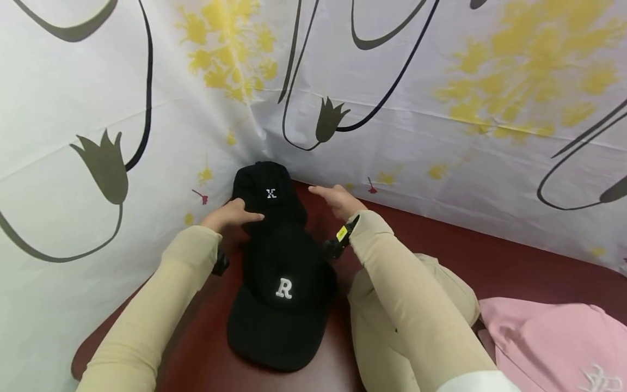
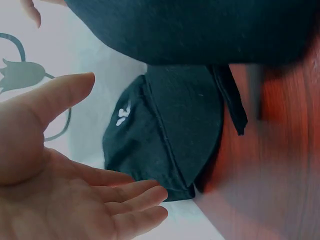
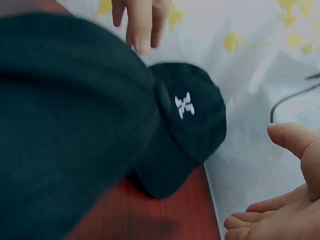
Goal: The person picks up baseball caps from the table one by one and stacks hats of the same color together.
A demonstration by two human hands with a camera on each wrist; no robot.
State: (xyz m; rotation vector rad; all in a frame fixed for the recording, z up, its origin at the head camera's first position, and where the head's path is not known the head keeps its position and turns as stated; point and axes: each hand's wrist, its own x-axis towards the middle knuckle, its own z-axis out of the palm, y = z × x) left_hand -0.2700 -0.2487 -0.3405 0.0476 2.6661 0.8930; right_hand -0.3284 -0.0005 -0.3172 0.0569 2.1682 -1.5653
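Observation:
A black cap with a small white X-like emblem (image 1: 262, 182) sits in the corner against the cloth. In front of it lies a second black cap with a white R (image 1: 279, 332), its brim toward me and its crown partly covering the far cap's front. My left hand (image 1: 229, 215) is beside the far cap's left side, thumb and fingers spread apart. To the right of that cap, my right hand (image 1: 340, 201) hangs with fingers extended. Both wrist views show the emblem cap (image 2: 175, 110) (image 3: 195, 120) between the hands, which hold nothing.
Both caps rest on a dark red tabletop (image 1: 196, 348). White cloth with printed flowers (image 1: 392, 109) rises behind and on the left. At the right lie a beige item (image 1: 382, 337), perhaps fabric, and a pink cap (image 1: 553, 332) with white lettering.

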